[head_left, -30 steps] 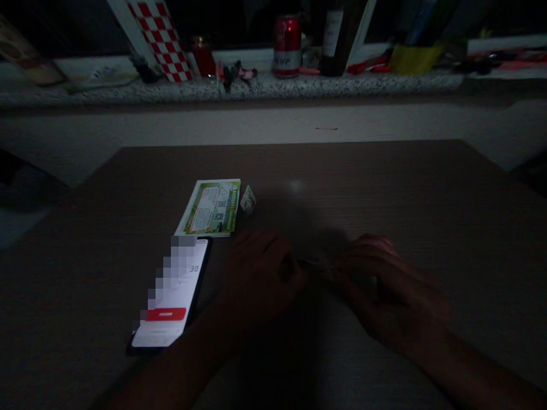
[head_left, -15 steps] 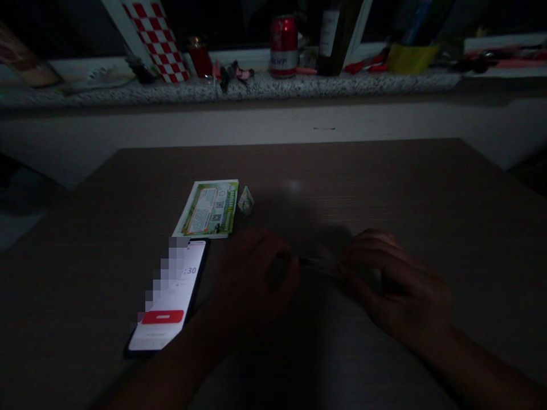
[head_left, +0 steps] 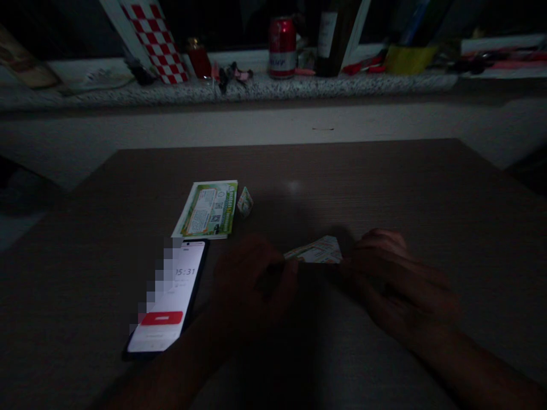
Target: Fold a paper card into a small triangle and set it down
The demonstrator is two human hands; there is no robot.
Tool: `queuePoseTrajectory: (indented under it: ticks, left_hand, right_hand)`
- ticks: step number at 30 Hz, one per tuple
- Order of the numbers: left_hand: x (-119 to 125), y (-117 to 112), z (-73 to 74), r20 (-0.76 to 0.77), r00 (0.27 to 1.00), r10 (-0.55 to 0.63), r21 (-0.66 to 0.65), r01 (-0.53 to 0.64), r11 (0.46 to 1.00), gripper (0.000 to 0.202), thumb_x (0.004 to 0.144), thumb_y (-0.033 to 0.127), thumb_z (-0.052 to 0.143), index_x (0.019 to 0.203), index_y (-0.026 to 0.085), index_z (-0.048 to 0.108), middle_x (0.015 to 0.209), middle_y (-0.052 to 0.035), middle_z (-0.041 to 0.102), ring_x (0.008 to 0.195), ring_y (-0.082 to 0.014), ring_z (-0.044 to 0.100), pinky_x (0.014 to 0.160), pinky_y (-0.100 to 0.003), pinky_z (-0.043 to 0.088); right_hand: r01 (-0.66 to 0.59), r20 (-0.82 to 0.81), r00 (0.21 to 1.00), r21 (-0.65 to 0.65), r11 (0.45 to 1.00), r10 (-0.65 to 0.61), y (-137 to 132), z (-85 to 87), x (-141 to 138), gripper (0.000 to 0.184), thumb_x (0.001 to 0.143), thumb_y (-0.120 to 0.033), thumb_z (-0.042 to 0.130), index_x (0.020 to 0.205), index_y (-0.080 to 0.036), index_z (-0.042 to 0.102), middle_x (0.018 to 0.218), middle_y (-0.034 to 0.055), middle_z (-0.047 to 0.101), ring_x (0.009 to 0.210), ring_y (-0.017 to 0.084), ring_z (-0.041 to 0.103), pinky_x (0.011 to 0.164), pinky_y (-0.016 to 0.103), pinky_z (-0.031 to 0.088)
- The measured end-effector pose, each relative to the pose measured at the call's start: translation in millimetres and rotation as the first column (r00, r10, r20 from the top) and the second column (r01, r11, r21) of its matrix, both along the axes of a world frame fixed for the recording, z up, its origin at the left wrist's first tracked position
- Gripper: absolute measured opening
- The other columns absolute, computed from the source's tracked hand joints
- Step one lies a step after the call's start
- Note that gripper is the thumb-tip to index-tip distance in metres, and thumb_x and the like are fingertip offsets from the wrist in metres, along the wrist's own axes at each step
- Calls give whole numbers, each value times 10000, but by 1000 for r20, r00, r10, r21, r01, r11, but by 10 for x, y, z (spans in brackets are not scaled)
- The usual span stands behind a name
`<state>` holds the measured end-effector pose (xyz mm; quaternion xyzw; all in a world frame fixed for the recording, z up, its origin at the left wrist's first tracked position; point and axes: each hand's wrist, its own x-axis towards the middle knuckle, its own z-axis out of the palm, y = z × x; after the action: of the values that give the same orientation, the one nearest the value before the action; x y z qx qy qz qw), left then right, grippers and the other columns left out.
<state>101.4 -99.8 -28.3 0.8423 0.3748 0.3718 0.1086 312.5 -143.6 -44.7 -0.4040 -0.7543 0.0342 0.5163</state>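
Note:
The scene is very dark. My left hand (head_left: 252, 279) and my right hand (head_left: 393, 279) rest on the brown table (head_left: 384, 188), each pinching one end of a small printed paper (head_left: 318, 251). A flap of that paper tilts up between the two hands and shows its pale printed face. Both hands have their fingers curled closed on it.
A lit phone (head_left: 168, 299) with a red button lies left of my left hand. Behind it are a green printed sheet (head_left: 207, 209) and a small folded paper piece (head_left: 245, 201). A stone ledge (head_left: 342, 85) at the back holds a red can (head_left: 282, 39), a dark bottle (head_left: 331, 34) and a red-checked board (head_left: 151, 31).
The paper between my hands has turned up, so its pale printed face shows now where only a thin dark edge showed before. The hands stayed almost in place.

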Motion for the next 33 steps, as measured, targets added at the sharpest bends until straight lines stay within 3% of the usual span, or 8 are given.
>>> queuePoseTrajectory:
  ticks: [4, 7, 10, 13, 17, 22, 28, 33]
  left_hand:
    - [-21, 5, -3, 66, 998, 24, 28, -26, 999, 126, 828, 170, 582, 737, 191, 497, 679, 12, 517, 634, -130, 518, 583, -272, 417]
    - [-33, -5, 18, 46, 999, 29, 45, -31, 999, 183, 812, 191, 600, 984, 190, 537, 987, -69, 571, 948, -209, 559, 803, -354, 471]
    - [-30, -14, 44, -88, 991, -100, 29, 102, 994, 407, 832, 187, 578, 1227, 207, 480, 1331, -118, 469, 1258, -270, 419, 1034, -452, 363]
    - [-17, -3, 47, -194, 947, -255, -26, 255, 967, 490, 862, 159, 542, 1334, 211, 423, 1464, -92, 399, 1389, -270, 281, 1123, -474, 247]
    - [-7, 34, 31, -195, 926, -322, -108, 306, 946, 354, 864, 194, 580, 1216, 204, 546, 1278, -69, 590, 1312, -247, 392, 1093, -437, 279]
    - [-1, 58, 27, -128, 926, -355, -173, 332, 927, 55, 878, 200, 603, 915, 191, 642, 882, -2, 691, 901, -159, 593, 922, -354, 381]
    - [40, 32, -17, 3, 941, -339, -190, 334, 923, 25, 855, 159, 633, 846, 180, 645, 822, 22, 706, 800, -123, 617, 850, -315, 402]
    - [70, -9, -50, 21, 930, -367, -38, 368, 929, 77, 836, 116, 614, 879, 176, 637, 875, -9, 693, 834, -138, 610, 839, -339, 418]
  right_hand:
    - [10, 7, 1000, -39, 999, -10, -5, -14, 1, 312, 751, -19, 663, 983, -226, 648, 761, 9, 694, 708, 186, 657, 724, 399, 510]
    - [-30, 24, 999, -66, 997, 32, -16, -5, -16, 306, 755, -26, 657, 997, -213, 645, 796, 29, 709, 735, 195, 678, 738, 403, 520]
    - [-106, 49, 993, -98, 990, 111, -26, 9, -49, 306, 772, -18, 627, 1011, -210, 636, 815, 38, 725, 756, 191, 683, 735, 395, 521]
    - [-193, 64, 977, -124, 973, 202, -25, 10, -85, 267, 774, -19, 615, 974, -195, 632, 817, 50, 731, 754, 186, 683, 726, 388, 518]
    - [-242, 55, 966, -154, 958, 253, -13, -12, -110, 269, 784, -32, 596, 986, -207, 629, 819, 44, 726, 763, 186, 683, 730, 388, 520]
    - [-238, -26, 971, -145, 960, 237, 4, -34, -111, 353, 772, -25, 616, 1071, -213, 607, 813, 40, 719, 735, 187, 674, 708, 386, 527]
    - [-183, -36, 983, -167, 969, 179, 20, -44, -107, 223, 756, -30, 624, 920, -181, 619, 756, 42, 683, 685, 183, 641, 700, 389, 503]
    - [-179, -1, 984, -113, 977, 180, 44, -47, -107, 157, 721, -44, 626, 810, -170, 600, 686, 25, 627, 626, 163, 589, 656, 377, 480]
